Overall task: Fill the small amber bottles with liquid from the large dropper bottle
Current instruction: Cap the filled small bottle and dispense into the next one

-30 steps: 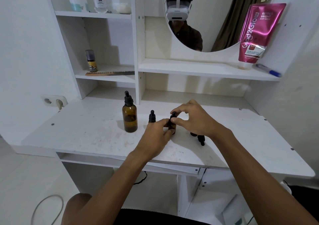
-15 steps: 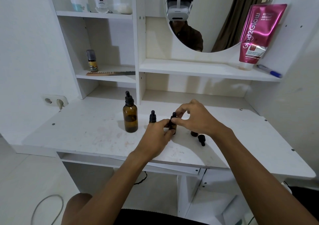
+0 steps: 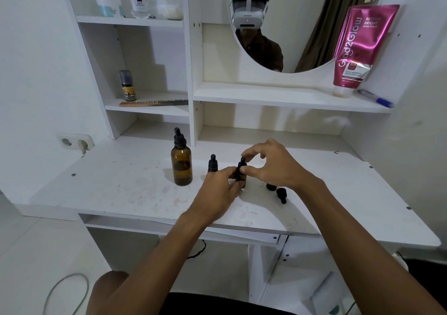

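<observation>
The large amber dropper bottle [image 3: 181, 164] stands capped on the white desk [image 3: 116, 189], left of my hands. A small amber bottle [image 3: 212, 163] with a black dropper cap stands just right of it. My left hand [image 3: 217, 189] grips the body of a second small amber bottle [image 3: 241, 173]. My right hand [image 3: 271, 163] pinches that bottle's black dropper cap between thumb and forefinger. A third small bottle [image 3: 271, 186] stands uncapped, mostly hidden under my right wrist. Its loose black dropper cap [image 3: 281, 195] lies on the desk beside it.
Shelves rise at the back with a comb [image 3: 154, 102] and a small spray bottle [image 3: 127, 86]. A pink tube [image 3: 358, 46] and a pen [image 3: 377, 99] sit on the right shelf under the mirror [image 3: 302, 24]. A wall socket [image 3: 76, 141] is at the left.
My right hand's fingers have shifted slightly around the dropper cap of the held small bottle. The bottles on the desk have stayed where they were.
</observation>
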